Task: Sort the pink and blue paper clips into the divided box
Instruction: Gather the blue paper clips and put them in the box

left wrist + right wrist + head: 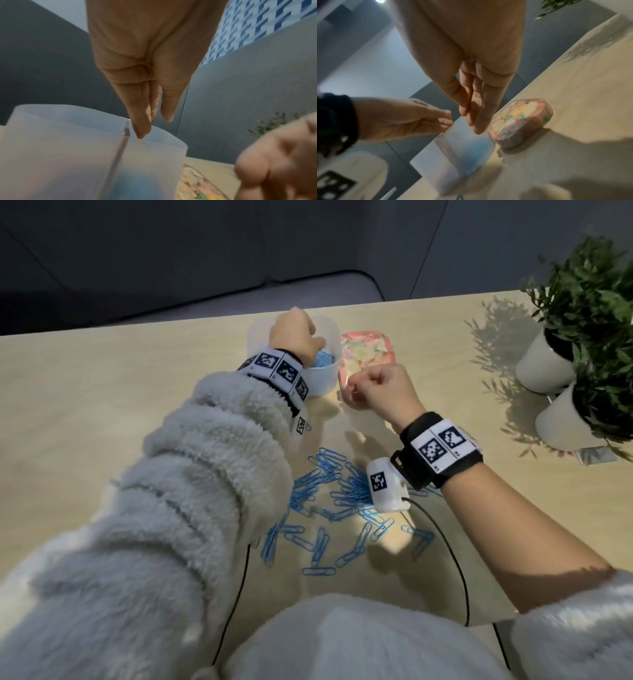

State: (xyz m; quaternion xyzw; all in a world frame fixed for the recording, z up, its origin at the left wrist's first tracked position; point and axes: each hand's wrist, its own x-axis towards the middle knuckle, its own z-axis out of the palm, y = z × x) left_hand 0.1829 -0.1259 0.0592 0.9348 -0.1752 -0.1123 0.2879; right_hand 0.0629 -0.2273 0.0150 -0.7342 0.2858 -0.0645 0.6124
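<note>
A translucent white divided box stands at the far middle of the table. My left hand hovers over it. In the left wrist view its straight fingers point down beside the divider, with nothing seen between them and the thumb. Blue clips lie in the right compartment. My right hand hangs just right of the box. Its thumb lies against straight fingers, and I see no clip there. Several loose blue paper clips are scattered on the near table.
A pink patterned tin sits right of the box, close under my right hand. Two potted plants in white pots stand at the far right. A black cable runs across the near table from the wrist camera.
</note>
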